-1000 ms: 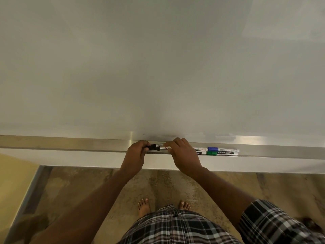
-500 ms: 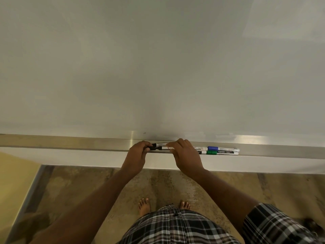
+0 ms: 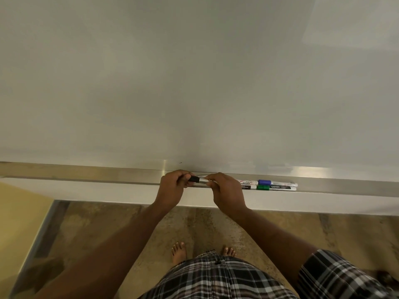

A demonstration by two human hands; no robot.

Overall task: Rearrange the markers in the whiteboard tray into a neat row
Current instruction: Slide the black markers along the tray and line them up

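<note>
A long metal whiteboard tray [image 3: 108, 175] runs across the view under the whiteboard. My left hand [image 3: 172, 190] and my right hand [image 3: 226, 193] both grip a black-capped marker [image 3: 198, 180] at the tray's middle; the left fingers pinch its black cap end, the right fingers hold its white barrel. Right of my right hand lie a blue-capped marker [image 3: 277, 183] at the back and a green-capped marker [image 3: 276, 187] in front, side by side. Two more white marker barrels [image 3: 248, 184] show partly from behind my right hand.
The blank whiteboard [image 3: 194, 83] fills the upper view. Below the tray are a white ledge [image 3: 302, 203], a brown stone floor and my bare feet [image 3: 179, 251]. A yellow wall with a metal strip stands at the lower left.
Both hands have stayed on the black-capped marker and shifted slightly; the right hand moved a little right along the barrel. The blue and green markers have not moved.
</note>
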